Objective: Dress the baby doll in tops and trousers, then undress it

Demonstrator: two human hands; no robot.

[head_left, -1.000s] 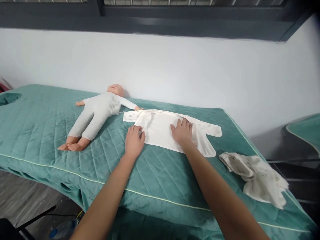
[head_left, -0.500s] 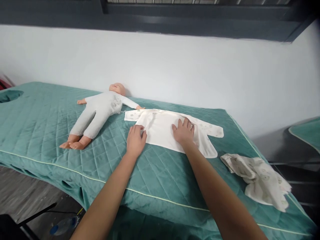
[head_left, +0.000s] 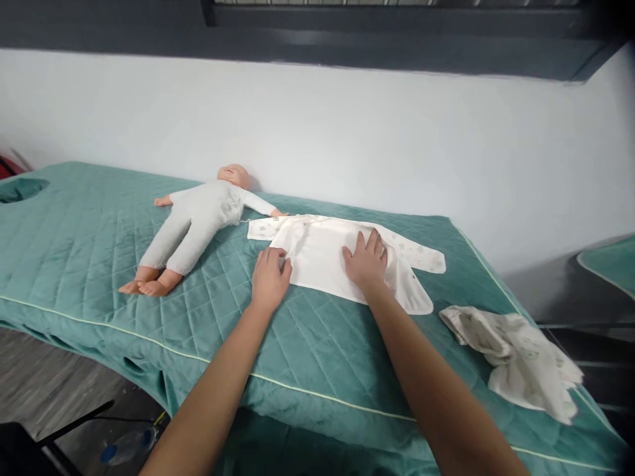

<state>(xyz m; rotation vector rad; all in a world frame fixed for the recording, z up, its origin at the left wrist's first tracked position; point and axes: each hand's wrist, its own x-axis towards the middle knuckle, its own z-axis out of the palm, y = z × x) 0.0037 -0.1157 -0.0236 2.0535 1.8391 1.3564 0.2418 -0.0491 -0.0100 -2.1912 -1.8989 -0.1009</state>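
Step judged as smoothing: white baby shirt (head_left: 317, 254) lies spread on the bed (head_left: 99, 225) just beside the doll (head_left: 193, 221), right hand (head_left: 367, 263) palm-down on it, left hand (head_left: 269, 281) at its near-left edge, both grips wide, holding nothing; any fold calls for pinching an edge.

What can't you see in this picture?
Head view:
- Middle of the white shirt: covered by the right hand.
- Whether the left hand pinches the shirt's corner: its fingers curl under.
- Print on the crumpled cloth: too small.
- Bottle on the floor: blurred.
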